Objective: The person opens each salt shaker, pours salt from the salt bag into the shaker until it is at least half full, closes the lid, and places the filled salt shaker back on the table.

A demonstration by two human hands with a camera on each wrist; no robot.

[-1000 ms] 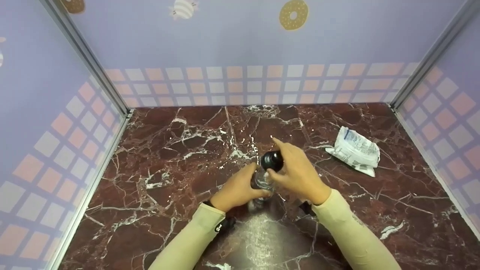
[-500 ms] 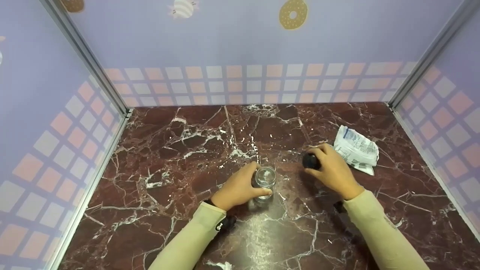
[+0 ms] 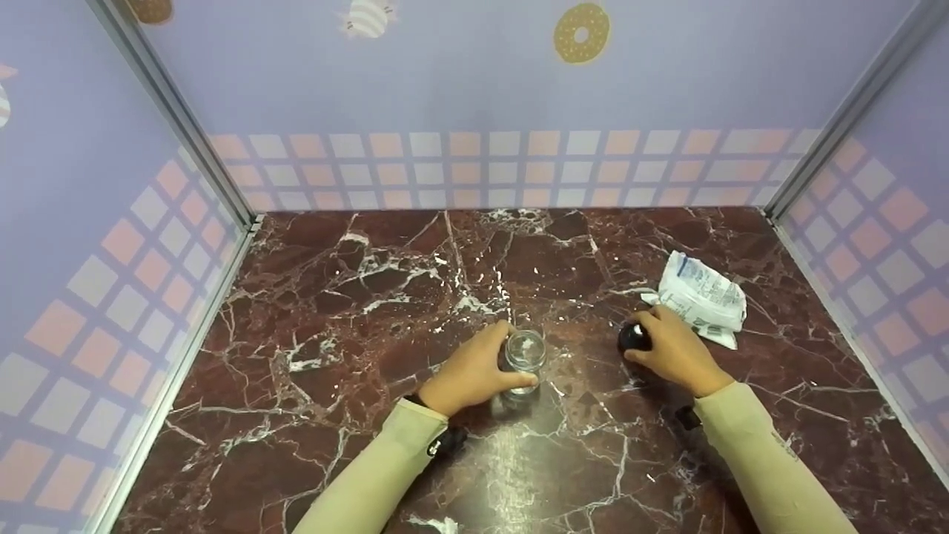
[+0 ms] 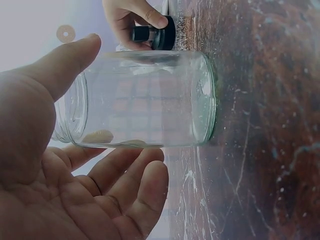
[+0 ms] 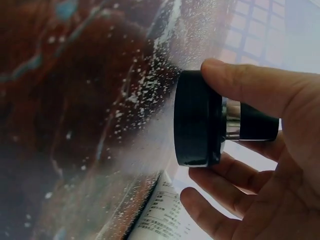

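Observation:
A clear glass jar (image 3: 526, 351) stands upright and uncovered on the table. My left hand (image 3: 474, 372) holds it from the left, thumb on the near side and fingers on the far side. In the left wrist view, the jar (image 4: 145, 100) lies between thumb and curled fingers, see-through down to its base. To the right, my right hand (image 3: 680, 351) grips a round black lid (image 3: 635, 338) low over the table. The right wrist view gives the lid (image 5: 197, 120) a wide black disc, a shiny metal band and a black knob; whether it touches the table I cannot tell.
Just beyond my right hand lies a crumpled white packet (image 3: 703, 297) with printed text. White specks are scattered over the dark red marbled table (image 3: 356, 460). Lilac panels with pink and white squares (image 3: 460, 163) stand at the back and both sides.
My right hand has lifted the black lid from above the jar and carried it right, down near the white packet. My left hand and the jar have stayed in place.

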